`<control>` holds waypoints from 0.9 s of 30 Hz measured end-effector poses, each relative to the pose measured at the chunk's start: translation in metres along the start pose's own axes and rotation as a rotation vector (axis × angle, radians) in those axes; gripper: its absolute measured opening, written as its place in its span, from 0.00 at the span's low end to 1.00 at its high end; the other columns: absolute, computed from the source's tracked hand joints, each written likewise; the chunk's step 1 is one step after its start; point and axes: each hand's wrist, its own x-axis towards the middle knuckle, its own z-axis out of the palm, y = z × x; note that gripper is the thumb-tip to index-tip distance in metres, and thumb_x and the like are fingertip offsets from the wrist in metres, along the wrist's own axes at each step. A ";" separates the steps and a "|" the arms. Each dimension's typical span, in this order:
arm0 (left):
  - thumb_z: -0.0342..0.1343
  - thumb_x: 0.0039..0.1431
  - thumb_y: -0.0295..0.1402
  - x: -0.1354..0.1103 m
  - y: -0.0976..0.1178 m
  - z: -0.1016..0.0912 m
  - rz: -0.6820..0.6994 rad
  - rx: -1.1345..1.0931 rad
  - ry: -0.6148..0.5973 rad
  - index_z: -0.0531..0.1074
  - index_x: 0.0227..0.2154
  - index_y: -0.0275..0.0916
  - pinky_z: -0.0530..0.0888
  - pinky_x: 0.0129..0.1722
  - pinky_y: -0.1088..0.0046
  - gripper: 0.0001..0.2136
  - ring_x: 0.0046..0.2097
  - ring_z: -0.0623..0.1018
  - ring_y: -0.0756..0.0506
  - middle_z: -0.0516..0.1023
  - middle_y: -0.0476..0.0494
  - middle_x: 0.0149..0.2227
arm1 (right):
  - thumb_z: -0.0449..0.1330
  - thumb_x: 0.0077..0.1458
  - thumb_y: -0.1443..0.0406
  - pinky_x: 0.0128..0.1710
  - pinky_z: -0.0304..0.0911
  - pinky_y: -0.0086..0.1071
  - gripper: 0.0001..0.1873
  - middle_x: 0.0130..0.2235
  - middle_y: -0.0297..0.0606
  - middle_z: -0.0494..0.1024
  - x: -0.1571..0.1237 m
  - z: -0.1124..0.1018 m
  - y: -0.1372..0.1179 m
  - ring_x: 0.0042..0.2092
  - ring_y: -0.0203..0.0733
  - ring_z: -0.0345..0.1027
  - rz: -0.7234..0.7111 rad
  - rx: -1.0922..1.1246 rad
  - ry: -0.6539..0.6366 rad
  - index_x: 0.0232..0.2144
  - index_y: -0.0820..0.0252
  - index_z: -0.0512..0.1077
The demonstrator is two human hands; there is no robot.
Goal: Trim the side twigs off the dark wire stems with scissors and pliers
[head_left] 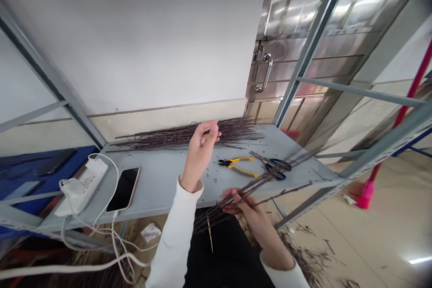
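The right hand (245, 206) pinches thin dark twigs (257, 182); the left hand (201, 150), beyond this grip, curls, its hold unclear. Gathering seems in hand; next probably needs steady pinching.

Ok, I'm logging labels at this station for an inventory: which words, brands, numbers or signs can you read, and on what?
None can be read.
Power strip: any print is too small and blurred to read.
Yellow-and-grey pliers: any marking on them is too small to read.
Phone on the shelf: dark screen, no readable text.
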 end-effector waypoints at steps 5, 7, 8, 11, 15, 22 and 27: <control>0.46 0.62 0.44 -0.024 -0.011 -0.049 -0.122 0.393 -0.117 0.70 0.42 0.39 0.71 0.46 0.68 0.15 0.46 0.76 0.44 0.74 0.39 0.49 | 0.67 0.40 0.51 0.31 0.72 0.35 0.21 0.30 0.39 0.80 0.030 -0.001 -0.054 0.27 0.41 0.74 -0.131 -0.066 0.034 0.29 0.62 0.76; 0.45 0.62 0.43 -0.038 -0.016 -0.067 -0.199 0.566 -0.187 0.70 0.42 0.41 0.68 0.50 0.66 0.15 0.48 0.74 0.43 0.76 0.41 0.46 | 0.67 0.41 0.51 0.29 0.72 0.33 0.19 0.29 0.39 0.79 0.041 -0.004 -0.073 0.26 0.41 0.73 -0.170 -0.083 0.014 0.28 0.62 0.75; 0.44 0.62 0.43 -0.046 -0.019 -0.075 -0.236 0.630 -0.225 0.71 0.42 0.41 0.67 0.51 0.65 0.15 0.49 0.74 0.43 0.76 0.41 0.46 | 0.66 0.41 0.52 0.29 0.71 0.33 0.19 0.29 0.39 0.79 0.045 -0.005 -0.082 0.26 0.40 0.73 -0.196 -0.087 0.012 0.27 0.62 0.75; 0.45 0.61 0.43 -0.067 -0.032 -0.097 -0.321 0.722 -0.341 0.73 0.39 0.42 0.69 0.48 0.67 0.15 0.48 0.75 0.42 0.77 0.42 0.44 | 0.66 0.44 0.54 0.28 0.71 0.31 0.16 0.28 0.39 0.78 0.053 -0.009 -0.109 0.24 0.38 0.72 -0.293 -0.107 0.043 0.26 0.62 0.74; 0.46 0.60 0.43 -0.090 -0.047 -0.128 -0.417 0.762 -0.382 0.73 0.38 0.43 0.70 0.44 0.68 0.14 0.44 0.76 0.41 0.79 0.43 0.40 | 0.64 0.45 0.57 0.26 0.70 0.33 0.13 0.28 0.40 0.76 0.056 -0.017 -0.141 0.25 0.39 0.72 -0.400 -0.137 0.136 0.26 0.62 0.72; 0.48 0.59 0.43 -0.104 -0.054 -0.151 -0.481 0.724 -0.315 0.72 0.39 0.42 0.68 0.48 0.65 0.14 0.46 0.75 0.39 0.78 0.40 0.43 | 0.63 0.46 0.55 0.24 0.70 0.30 0.15 0.27 0.38 0.77 0.064 -0.018 -0.124 0.24 0.37 0.71 -0.348 -0.140 0.131 0.27 0.62 0.71; 0.50 0.58 0.44 -0.106 -0.060 -0.127 -0.492 0.543 -0.323 0.68 0.48 0.44 0.69 0.47 0.66 0.18 0.53 0.71 0.40 0.72 0.40 0.52 | 0.66 0.42 0.54 0.26 0.72 0.34 0.18 0.27 0.37 0.78 0.075 0.018 -0.056 0.24 0.39 0.73 -0.112 -0.021 -0.046 0.28 0.63 0.72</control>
